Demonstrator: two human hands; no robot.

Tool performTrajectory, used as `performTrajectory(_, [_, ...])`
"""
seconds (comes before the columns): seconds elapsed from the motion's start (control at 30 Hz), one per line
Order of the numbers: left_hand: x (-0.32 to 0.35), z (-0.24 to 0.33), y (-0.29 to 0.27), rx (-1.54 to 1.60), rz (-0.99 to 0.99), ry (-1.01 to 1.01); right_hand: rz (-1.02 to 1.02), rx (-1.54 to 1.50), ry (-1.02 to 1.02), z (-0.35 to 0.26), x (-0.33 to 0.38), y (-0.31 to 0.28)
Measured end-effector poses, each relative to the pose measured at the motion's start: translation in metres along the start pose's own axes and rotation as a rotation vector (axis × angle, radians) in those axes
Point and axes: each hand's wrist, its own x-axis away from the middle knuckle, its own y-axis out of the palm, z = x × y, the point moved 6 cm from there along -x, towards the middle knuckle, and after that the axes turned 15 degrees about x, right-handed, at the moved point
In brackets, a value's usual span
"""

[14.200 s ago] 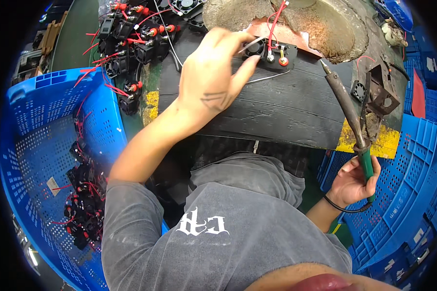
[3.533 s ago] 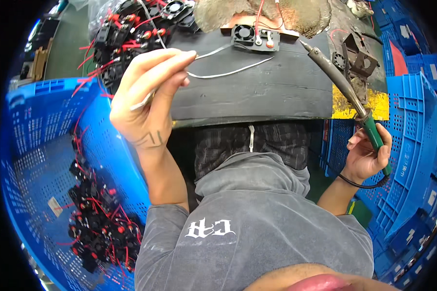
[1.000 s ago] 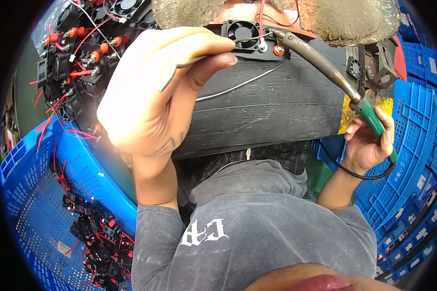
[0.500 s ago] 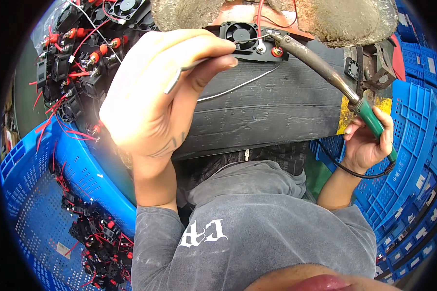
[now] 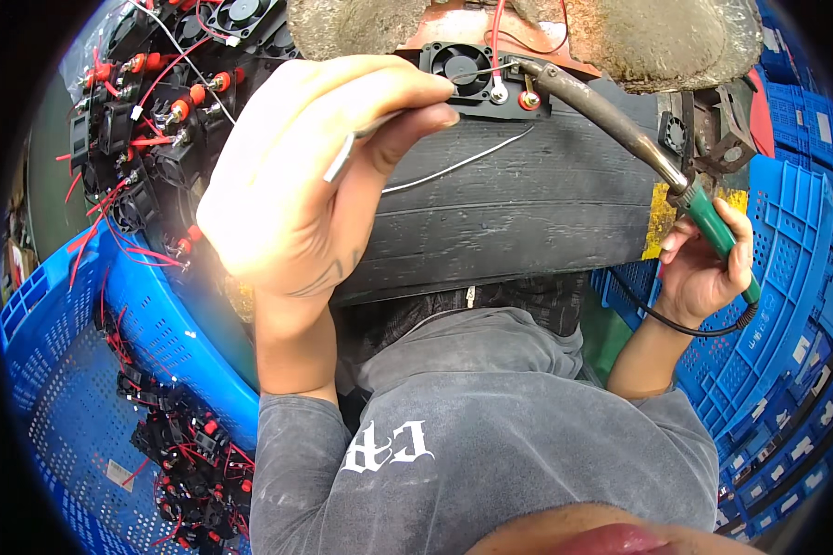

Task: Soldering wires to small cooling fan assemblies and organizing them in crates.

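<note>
My right hand [image 5: 710, 273] is closed round the green handle of a soldering iron [image 5: 606, 116]. Its long metal barrel slants up to the left, with the tip at the top edge of a black fan panel [image 5: 477, 104]. On that panel sit a small black fan [image 5: 459, 67], a terminal with a red wire and a red-collared terminal [image 5: 528, 100]. Pinched between thumb and forefinger of my left hand [image 5: 296, 185] is a grey length of solder wire [image 5: 341, 159]. One bent end shows by my palm; the other reaches across the fan to the iron's tip.
Piled fan units [image 5: 171, 120] with red wires stand at the left. More lie in a blue perforated crate [image 5: 55, 435] below. Dark worn padding [image 5: 676, 42] borders the far edge of the black bench [image 5: 500, 213]. A silver wire [image 5: 458, 165] lies there; blue crates [image 5: 787, 231] stand right.
My left hand has shifted slightly to the right with the solder wire. The soldering iron has moved only a little; its tip stays at the panel's upper edge.
</note>
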Motion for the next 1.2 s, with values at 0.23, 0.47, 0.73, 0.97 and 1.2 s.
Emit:
performTrajectory(0.23, [0.0004,-0.0004,-0.0003,-0.024,-0.006,0.075,-0.028,0.014,-0.024,-0.0032,-0.0053,0.0012])
performTrajectory(0.47, [0.0035,-0.0001,0.0034,-0.008,0.023,0.165,-0.036,0.011,-0.035,-0.003,-0.0059,-0.0015])
performTrajectory(0.73, [0.0018,0.0,0.0051,-0.044,0.003,0.11,-0.039,0.012,-0.033,-0.0043,-0.0072,-0.0003])
performTrajectory(0.97, [0.0015,0.0012,0.0056,-0.034,-0.003,0.124,-0.039,0.009,-0.029,-0.0066,-0.0071,-0.0001])
performTrajectory(1.2, [0.0021,0.0027,0.0051,-0.025,-0.001,0.122,-0.048,0.013,-0.033,-0.0083,-0.0089,-0.0019])
